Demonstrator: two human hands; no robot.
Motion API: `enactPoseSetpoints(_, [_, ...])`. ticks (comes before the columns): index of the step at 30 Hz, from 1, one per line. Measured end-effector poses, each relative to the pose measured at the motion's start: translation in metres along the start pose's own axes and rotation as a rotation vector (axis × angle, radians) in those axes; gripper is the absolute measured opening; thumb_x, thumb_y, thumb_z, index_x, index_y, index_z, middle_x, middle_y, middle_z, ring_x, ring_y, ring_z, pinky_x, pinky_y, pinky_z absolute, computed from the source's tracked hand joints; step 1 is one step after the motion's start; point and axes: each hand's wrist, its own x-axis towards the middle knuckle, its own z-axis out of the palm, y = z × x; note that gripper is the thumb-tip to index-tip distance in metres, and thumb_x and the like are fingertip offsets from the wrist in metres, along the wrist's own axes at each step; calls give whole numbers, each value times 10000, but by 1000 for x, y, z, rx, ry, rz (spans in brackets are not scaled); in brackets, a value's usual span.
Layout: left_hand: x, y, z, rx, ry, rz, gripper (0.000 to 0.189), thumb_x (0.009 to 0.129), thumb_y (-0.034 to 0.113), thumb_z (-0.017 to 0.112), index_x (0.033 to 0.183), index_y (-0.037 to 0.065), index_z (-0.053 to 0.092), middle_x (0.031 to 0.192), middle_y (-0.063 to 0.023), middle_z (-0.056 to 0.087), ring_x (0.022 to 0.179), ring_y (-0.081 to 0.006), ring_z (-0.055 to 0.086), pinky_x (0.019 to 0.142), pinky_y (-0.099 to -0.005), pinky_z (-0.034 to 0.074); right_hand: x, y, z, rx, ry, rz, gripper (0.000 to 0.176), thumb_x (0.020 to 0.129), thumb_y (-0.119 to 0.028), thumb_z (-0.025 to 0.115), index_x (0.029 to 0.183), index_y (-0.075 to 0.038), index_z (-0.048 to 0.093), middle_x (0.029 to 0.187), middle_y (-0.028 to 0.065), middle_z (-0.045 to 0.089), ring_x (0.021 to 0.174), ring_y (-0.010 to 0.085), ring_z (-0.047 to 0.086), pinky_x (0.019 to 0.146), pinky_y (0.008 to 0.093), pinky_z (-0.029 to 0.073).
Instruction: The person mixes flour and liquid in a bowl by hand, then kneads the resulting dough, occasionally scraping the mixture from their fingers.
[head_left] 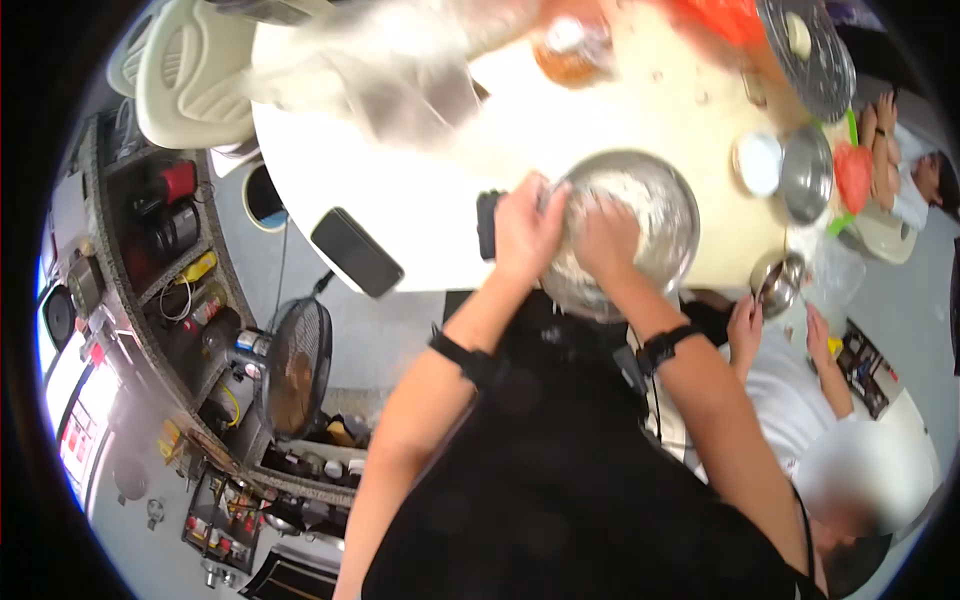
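A large metal bowl [683, 215] stands near the table's front edge with pale, floury dough [635, 195] inside. My left hand [528, 225] is closed on the bowl's left rim, thumb over the edge. Inside the bowl, my right hand [606, 235] presses into the dough, its fingers partly buried and their tips hidden. A black object [487, 225] lies on the table just left of my left hand. Further left, a dark phone [357, 252] rests at the table edge.
Plastic bags [420, 100] cover the table's back left. Metal bowl [806, 175] and white bowl [758, 164] stand right. A person in white [790, 380] beside me holds utensils over a small bowl [777, 283]. Another person [905, 170] sits far right. A fan [298, 368] stands left.
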Motion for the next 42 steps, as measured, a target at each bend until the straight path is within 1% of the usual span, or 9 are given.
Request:
enactPoseSetpoints(5, [-5, 3, -7, 62, -1, 29, 338, 994, 249, 702, 851, -2, 527, 732, -258, 575, 670, -445, 556, 627, -462, 461, 24, -4, -7, 60, 94, 80, 320, 1032, -283, 522, 928, -102, 765, 920, 139, 762, 891, 365, 726, 789, 511, 558])
enactPoseSetpoints(7, [-11, 5, -8, 56, -44, -18, 313, 1000, 262, 672, 912, -8, 540, 796, -295, 624, 768, -520, 598, 669, -512, 480, 28, -7, -31, 166, 1, 4, 286, 989, -187, 502, 1045, -46, 744, 1006, 226, 734, 934, 443, 690, 875, 530, 544])
enactPoseSetpoints(11, [-24, -25, -26, 128, -164, 16, 322, 982, 288, 689, 992, -21, 597, 815, -265, 672, 763, -450, 654, 688, -485, 523, 46, 24, -13, 555, 55, -81, 307, 993, -163, 476, 1126, -25, 716, 1138, 243, 716, 1102, 445, 656, 985, 535, 502])
enactPoseSetpoints(16, [-35, -23, -73, 223, -511, -198, 383, 957, 352, 755, 1013, -18, 669, 813, -129, 709, 659, -219, 701, 633, -373, 569, 31, 40, -79, 170, -91, -269, 399, 1005, -168, 493, 1342, -20, 647, 1236, 230, 694, 1215, 446, 611, 1062, 525, 476])
enactPoseSetpoints(19, [-25, 1, -63, 241, -214, -104, 438, 985, 362, 728, 836, -16, 562, 726, -150, 604, 638, -229, 549, 631, -399, 492, 17, 39, -59, -129, -96, -439, 415, 1053, -312, 486, 1262, -28, 706, 1239, 242, 698, 1193, 508, 600, 1077, 554, 456])
enactPoseSetpoints(25, [-7, -18, -14, -2, 107, 88, 432, 1040, 303, 636, 801, -21, 479, 675, -195, 524, 627, -250, 429, 634, -416, 433, 30, 13, -46, 390, -114, 288, 659, 1056, -574, 446, 1051, 5, 761, 1040, 283, 728, 1046, 448, 683, 962, 522, 507])
enactPoseSetpoints(32, [-11, -35, -1, -178, 133, 14, 461, 1054, 283, 629, 760, -9, 428, 645, -80, 388, 667, -151, 358, 616, -378, 384, 4, -7, -88, 716, -349, 197, 697, 1032, -625, 517, 925, 28, 735, 779, 197, 698, 766, 348, 700, 747, 443, 525])
enactPoseSetpoints(36, [-13, -28, -4, -166, 106, 2, 456, 1060, 270, 631, 745, 19, 418, 666, -40, 381, 685, -124, 349, 611, -348, 370, -19, -39, -58, 451, 102, -36, 498, 1030, -400, 552, 829, 34, 689, 728, 212, 686, 711, 396, 684, 706, 491, 543])
enactPoseSetpoints(42, [-19, -14, -6, -162, 101, -111, 437, 1074, 237, 629, 737, 42, 429, 699, 9, 389, 712, -93, 351, 613, -314, 358, -29, -53, -31, 103, 199, -5, 384, 929, -261, 635, 1246, -46, 660, 1336, 216, 631, 1205, 404, 603, 980, 523, 490])
